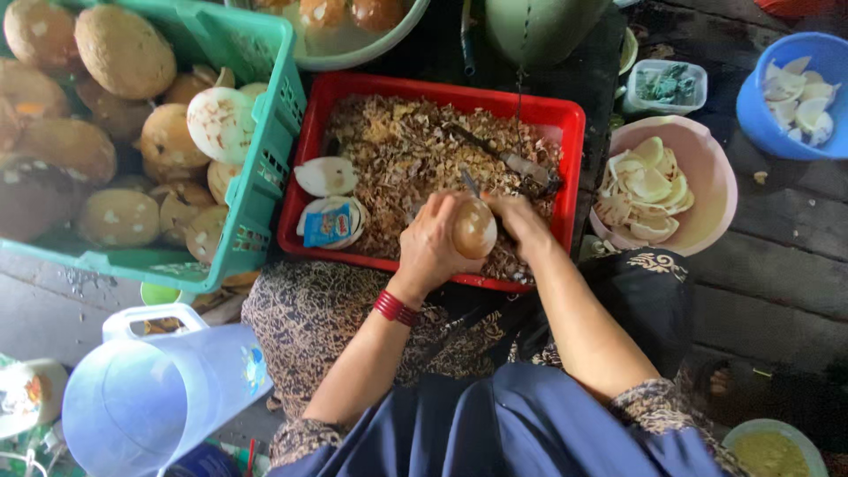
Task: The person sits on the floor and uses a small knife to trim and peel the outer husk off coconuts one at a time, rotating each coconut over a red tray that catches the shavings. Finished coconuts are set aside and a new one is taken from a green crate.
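Fingers of the right hand [521,221] are mostly hidden behind the peeled coconut [474,228], so its grip is hard to judge; a thin blade [470,182] seems to rise from it. The left hand [433,247] wraps the coconut, held over the red crate [565,119] of brown shavings. Right of the crate, a pink bowl [715,190] holds white pieces.

Dark weathered wooden plank floor [777,291], red rectangular plastic crate [565,119] resting on it, green plastic lattice basket [265,177] just left of the crate, pink round plastic bowl [715,190] just right, blue round plastic bowl [760,124] farther right, clear plastic jug [150,397] below-left, perhaps on the floor.
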